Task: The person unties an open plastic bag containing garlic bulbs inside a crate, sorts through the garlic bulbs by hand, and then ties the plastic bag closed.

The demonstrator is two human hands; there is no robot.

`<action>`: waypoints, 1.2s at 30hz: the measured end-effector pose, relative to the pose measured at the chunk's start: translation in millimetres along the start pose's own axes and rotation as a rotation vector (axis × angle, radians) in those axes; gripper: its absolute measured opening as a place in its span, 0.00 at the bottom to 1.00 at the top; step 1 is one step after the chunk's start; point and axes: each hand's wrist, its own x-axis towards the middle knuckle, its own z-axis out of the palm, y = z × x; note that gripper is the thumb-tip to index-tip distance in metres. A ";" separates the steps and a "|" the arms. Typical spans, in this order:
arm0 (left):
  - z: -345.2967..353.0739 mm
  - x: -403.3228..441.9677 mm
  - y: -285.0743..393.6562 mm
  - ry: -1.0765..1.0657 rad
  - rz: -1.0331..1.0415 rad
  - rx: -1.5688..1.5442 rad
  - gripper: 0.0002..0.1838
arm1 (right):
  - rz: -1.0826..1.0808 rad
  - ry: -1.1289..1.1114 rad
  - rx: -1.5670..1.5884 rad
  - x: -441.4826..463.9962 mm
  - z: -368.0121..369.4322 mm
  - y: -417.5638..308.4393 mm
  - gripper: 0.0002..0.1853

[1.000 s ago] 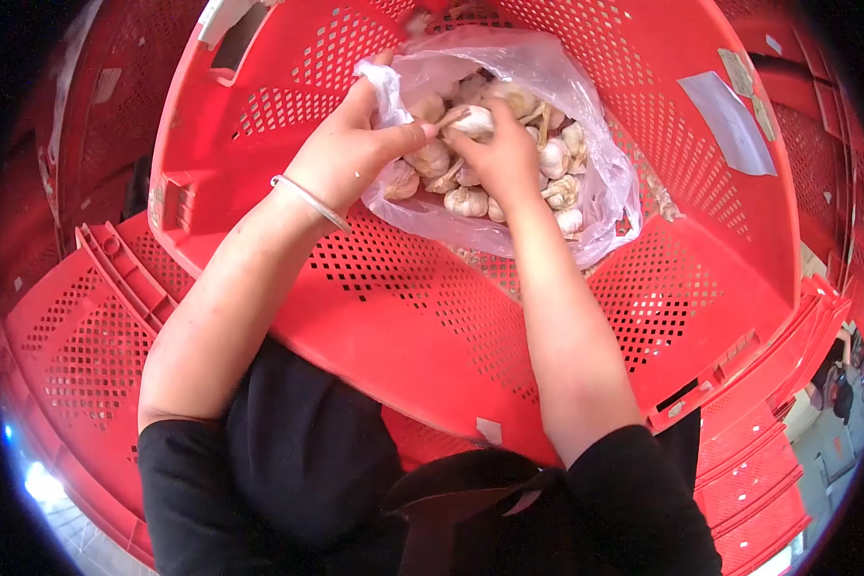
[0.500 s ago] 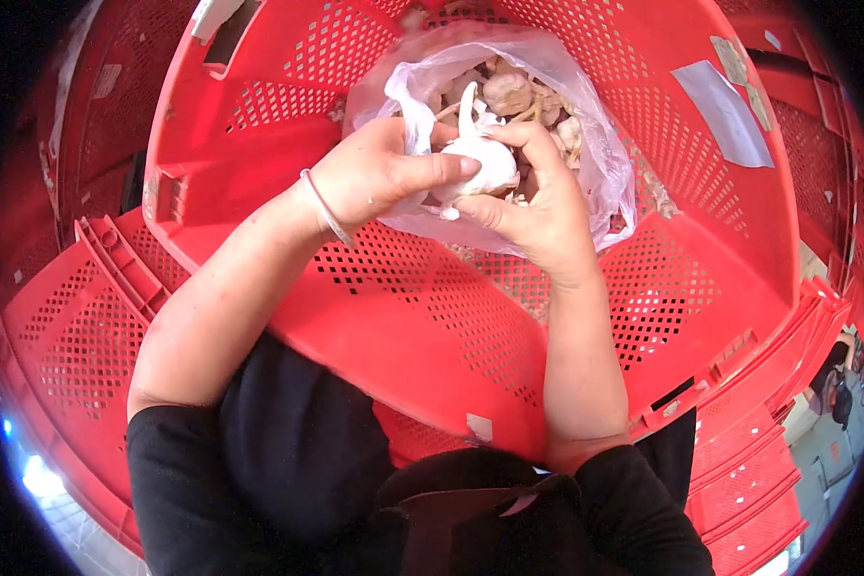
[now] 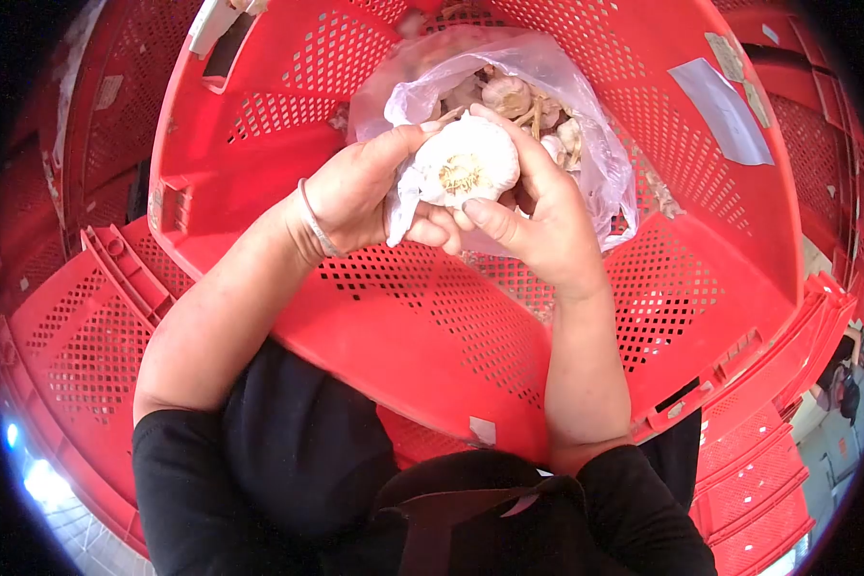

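Between my two hands is a white garlic bulb [image 3: 465, 158], its root end turned up toward me. My left hand [image 3: 370, 187] closes on the bulb's left side, with a fold of the plastic bag [image 3: 610, 192] caught beside its fingers. On the other side, my right hand [image 3: 542, 211] grips the bulb with the thumb at its lower edge and fingers behind it. Below the hands, the thin translucent bag lies open with several garlic bulbs [image 3: 506, 96] and dry stalks inside. Part of the bag's contents is hidden by my hands.
The bag sits in a red perforated plastic crate [image 3: 432, 331], whose near rim is close to my body. A paper label [image 3: 722, 112] hangs on the crate's right wall. More red crates [image 3: 82, 350] stand to either side. A person [image 3: 847, 384] is partly visible at far right.
The garlic bulb has turned: its stem pointed up and away before, and now its root end faces me. My left fingers have shifted beneath it, and my left thumb has moved up.
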 end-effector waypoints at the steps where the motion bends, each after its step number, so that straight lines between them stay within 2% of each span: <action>1: -5.8 1.8 -1.7 0.000 -0.001 0.001 0.31 | 0.019 -0.025 0.046 0.0 -0.8 -1.7 0.32; 3: -16.5 4.6 -5.4 -0.202 -0.022 -0.152 0.28 | 0.017 -0.023 0.087 -1.5 -1.3 -1.0 0.32; 8: -19.4 7.4 -10.7 -0.155 -0.007 -0.123 0.30 | 0.094 -0.037 0.212 -1.7 -3.1 -4.5 0.32; 10: -21.2 8.0 -10.5 -0.155 -0.008 -0.126 0.30 | 0.083 -0.030 0.076 -0.5 -4.7 -0.8 0.27; 13: -26.2 8.6 -9.5 -0.198 -0.037 -0.157 0.29 | 0.085 0.001 0.003 0.7 -1.3 -1.7 0.24; 15: -27.5 9.7 -8.7 -0.328 -0.031 -0.223 0.29 | 0.097 0.006 -0.006 1.1 -1.6 -4.8 0.24; 16: -20.2 8.6 -8.1 -0.328 -0.030 -0.221 0.29 | 0.110 0.008 -0.017 1.5 -1.6 -5.6 0.24; 18: -0.8 5.6 -8.4 -0.032 0.116 -0.181 0.30 | 0.074 0.056 0.007 1.6 -1.9 7.4 0.24; 19: -7.8 7.2 -5.5 -0.230 0.160 -0.193 0.29 | 0.041 0.104 0.030 1.6 -2.3 12.2 0.25; 21: 5.1 1.7 -2.1 -0.076 0.259 -0.130 0.25 | 0.095 0.078 0.048 -0.2 -8.9 12.2 0.25; 23: -0.4 4.5 -5.4 -0.093 0.295 -0.136 0.23 | 0.145 0.062 -0.001 -4.1 -14.1 11.4 0.26; 26: -0.3 4.8 -9.5 -0.100 0.397 -0.073 0.25 | 0.171 0.047 0.081 -6.3 -16.9 -4.0 0.24; 31: 2.0 4.1 -11.7 -0.118 0.490 -0.029 0.37 | 0.202 0.053 0.080 -5.0 -8.4 -23.7 0.24; 32: 4.9 4.6 -10.2 -0.127 0.492 -0.024 0.43 | 0.193 0.060 0.079 -4.5 -4.7 -25.3 0.24; 36: 0.5 5.7 -9.7 -0.171 0.451 0.057 0.47 | 0.158 0.054 -0.015 -1.9 3.4 -32.0 0.22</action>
